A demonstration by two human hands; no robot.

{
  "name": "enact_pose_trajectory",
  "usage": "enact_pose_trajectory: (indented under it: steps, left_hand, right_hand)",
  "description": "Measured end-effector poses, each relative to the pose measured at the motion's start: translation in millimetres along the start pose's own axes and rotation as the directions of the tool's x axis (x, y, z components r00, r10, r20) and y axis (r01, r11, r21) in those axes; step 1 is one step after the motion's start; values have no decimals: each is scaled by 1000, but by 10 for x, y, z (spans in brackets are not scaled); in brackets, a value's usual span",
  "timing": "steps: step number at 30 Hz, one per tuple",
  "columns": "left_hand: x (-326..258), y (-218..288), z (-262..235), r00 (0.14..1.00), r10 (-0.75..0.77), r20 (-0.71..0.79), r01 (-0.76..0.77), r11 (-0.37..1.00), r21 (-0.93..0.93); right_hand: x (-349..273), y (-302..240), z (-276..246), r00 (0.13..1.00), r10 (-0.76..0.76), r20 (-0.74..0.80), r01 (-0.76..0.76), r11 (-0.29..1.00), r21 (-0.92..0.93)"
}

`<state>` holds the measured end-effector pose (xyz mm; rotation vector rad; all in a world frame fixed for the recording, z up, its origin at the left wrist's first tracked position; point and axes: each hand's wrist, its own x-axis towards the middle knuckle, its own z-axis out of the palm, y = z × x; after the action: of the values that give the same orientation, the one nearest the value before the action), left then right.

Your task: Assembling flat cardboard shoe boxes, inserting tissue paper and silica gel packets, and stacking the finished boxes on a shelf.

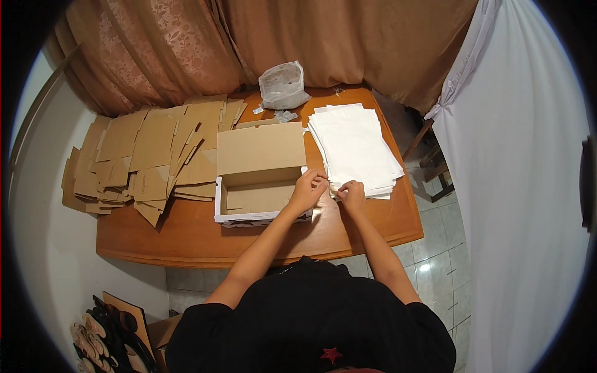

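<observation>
Black-shirted person (311, 317) holds both hands (308, 189) (353, 196) beside white paper (357, 146).

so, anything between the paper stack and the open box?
Yes: the left hand, at the right side of the open box. The right hand is at the near-left corner of the paper stack. Nothing else visible in the gap near the hands.

A plain black T-shirt (305, 311) covers the trunk, with short, loose sleeves (198, 320), so the forearms (264, 248) are bare. At the near side there is a small red star (331, 355), five-pointed. A tiny pale marking (286, 270) appears at the far edge, perhaps printed.
</observation>
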<state>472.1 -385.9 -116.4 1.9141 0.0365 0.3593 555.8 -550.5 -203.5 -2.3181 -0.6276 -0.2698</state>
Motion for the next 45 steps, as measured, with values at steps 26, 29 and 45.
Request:
enact_pose_trajectory:
  steps: [26, 29, 45]
  left_hand:
    - [221, -225, 81, 954, -263, 144, 284, 946, -154]
    - [313, -149, 117, 900, -361, 247, 413, 886, -212]
    - [598, -297, 9, 753, -382, 536, 653, 341, -676]
  right_hand:
    - [163, 257, -67, 988, 142, 66, -155, 937, 312]
    - [205, 440, -109, 937, 258, 236, -342, 817, 464]
    - [-396, -1215, -718, 931, -365, 19, 359, 921, 149]
